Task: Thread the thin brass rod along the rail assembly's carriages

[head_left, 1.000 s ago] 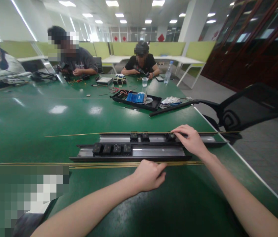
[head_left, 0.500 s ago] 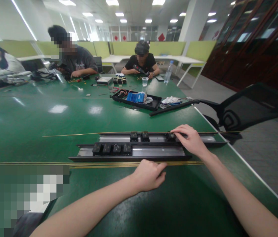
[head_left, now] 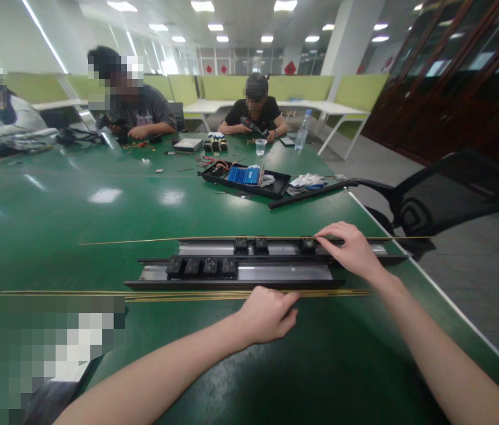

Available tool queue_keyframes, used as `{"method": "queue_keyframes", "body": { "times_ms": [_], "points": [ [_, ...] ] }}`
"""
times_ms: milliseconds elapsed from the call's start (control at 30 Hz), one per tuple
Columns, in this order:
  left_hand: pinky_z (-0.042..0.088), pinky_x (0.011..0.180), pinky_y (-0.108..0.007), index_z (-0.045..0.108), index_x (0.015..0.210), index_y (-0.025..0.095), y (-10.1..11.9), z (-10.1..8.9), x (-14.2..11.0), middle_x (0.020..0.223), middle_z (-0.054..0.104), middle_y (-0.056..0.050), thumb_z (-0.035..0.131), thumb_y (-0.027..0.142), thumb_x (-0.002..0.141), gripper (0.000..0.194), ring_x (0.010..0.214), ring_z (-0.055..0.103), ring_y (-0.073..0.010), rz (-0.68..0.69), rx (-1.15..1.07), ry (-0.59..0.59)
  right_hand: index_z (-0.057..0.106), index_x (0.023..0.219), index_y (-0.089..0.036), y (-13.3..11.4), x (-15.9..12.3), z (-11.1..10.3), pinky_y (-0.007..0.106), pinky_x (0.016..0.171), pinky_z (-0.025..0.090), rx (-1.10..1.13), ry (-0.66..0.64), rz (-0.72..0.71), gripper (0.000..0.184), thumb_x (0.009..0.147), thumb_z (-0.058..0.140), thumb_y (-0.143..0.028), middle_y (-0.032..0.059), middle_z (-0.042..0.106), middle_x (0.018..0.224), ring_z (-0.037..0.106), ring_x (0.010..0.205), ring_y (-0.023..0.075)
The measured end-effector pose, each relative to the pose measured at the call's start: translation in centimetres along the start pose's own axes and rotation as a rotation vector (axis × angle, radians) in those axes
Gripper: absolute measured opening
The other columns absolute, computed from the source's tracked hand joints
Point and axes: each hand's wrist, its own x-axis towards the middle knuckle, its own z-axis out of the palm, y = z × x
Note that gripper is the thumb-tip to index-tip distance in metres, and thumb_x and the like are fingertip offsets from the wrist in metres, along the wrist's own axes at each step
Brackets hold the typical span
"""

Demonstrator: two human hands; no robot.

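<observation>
"What is the right hand (head_left: 347, 249) doing?"

"Its thumb and fingertips are closing in a narrow pinch on a long, thin, brass-coloured rod (head_left: 214, 238). The rod is running along the far edge of the rear black channel with a silvery floor (head_left: 284, 249), jutting out past both ends; its right end is reaching beyond the table's edge."

"Is that grip touching a block too?"

"I can't tell. It's hovering just beside the rightmost of three black, square blocks (head_left: 260, 245) that are sitting in that channel. The other two are standing together, further left."

"And the left hand (head_left: 264, 314)?"

"It's resting half-curled on the green, glossy table (head_left: 98, 227), its index finger stretching over a bundle of thin, brass-coloured rods (head_left: 187, 296). Whether that grip is holding any, I can't tell; the underside is hidden."

"What's lying between the hands?"

"A front black channel, also silvery inside (head_left: 282, 273), is lying nearer the person, carrying four black, square blocks (head_left: 211, 267) in a row toward its left end."

"And farther off?"

"A shallow black tray (head_left: 281, 189) is holding a blue bundle (head_left: 244, 174), and a person in a black T-shirt (head_left: 271, 112) is leaning over the table's far side."
</observation>
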Motion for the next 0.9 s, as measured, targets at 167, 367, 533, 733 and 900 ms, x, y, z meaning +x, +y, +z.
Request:
{"method": "queue_keyframes", "body": {
  "times_ms": [167,367,533,733,900],
  "points": [
    [0.057,0.071,-0.034,0.059,0.128,0.021,-0.1,0.1,0.0,0.094,0.078,-0.005,0.051,0.032,0.097,0.034,0.084,0.076,-0.0250,-0.002,-0.007,-0.005,0.074,0.086,-0.025,0.3,0.0,-0.4,0.043,0.085,0.050,0.019,-0.021,-0.010,0.015,0.093,0.062,-0.031,0.0046,0.077,0.090,0.067,0.089,0.0250],
    [0.057,0.071,-0.033,0.059,0.127,0.021,-0.1,0.1,-0.1,0.094,0.078,-0.005,0.050,0.032,0.097,0.033,0.084,0.076,-0.0246,0.003,-0.016,-0.003,0.074,0.085,-0.025,0.9,-0.1,-0.8,0.042,0.083,0.051,0.035,-0.009,0.012,0.013,0.091,0.064,-0.031,0.0042,0.076,0.089,0.065,0.089,0.0251],
    [0.057,0.070,-0.033,0.059,0.129,0.021,-0.1,0.0,-0.1,0.093,0.077,-0.005,0.050,0.032,0.097,0.034,0.082,0.076,-0.0245,0.003,-0.018,0.003,0.074,0.085,-0.025,1.0,-0.2,-0.7,0.042,0.082,0.051,0.045,-0.021,0.011,0.014,0.092,0.063,-0.031,0.0044,0.076,0.089,0.065,0.090,0.0251],
    [0.057,0.071,-0.033,0.059,0.129,0.021,0.0,0.1,-0.1,0.093,0.077,-0.005,0.051,0.032,0.097,0.035,0.083,0.076,-0.0245,0.006,-0.014,0.014,0.077,0.092,-0.026,0.4,-0.2,-0.4,0.044,0.084,0.051,0.075,-0.037,0.004,0.016,0.094,0.062,-0.030,0.0054,0.076,0.093,0.064,0.092,0.0254],
    [0.057,0.073,-0.032,0.060,0.127,0.021,0.0,0.3,0.0,0.093,0.077,-0.006,0.052,0.032,0.096,0.034,0.084,0.075,-0.0240,0.003,-0.010,0.022,0.078,0.098,-0.026,-0.4,-0.2,0.4,0.044,0.084,0.051,0.129,-0.046,0.005,0.022,0.097,0.056,-0.028,0.0063,0.075,0.095,0.063,0.093,0.0251]
  ]
}}
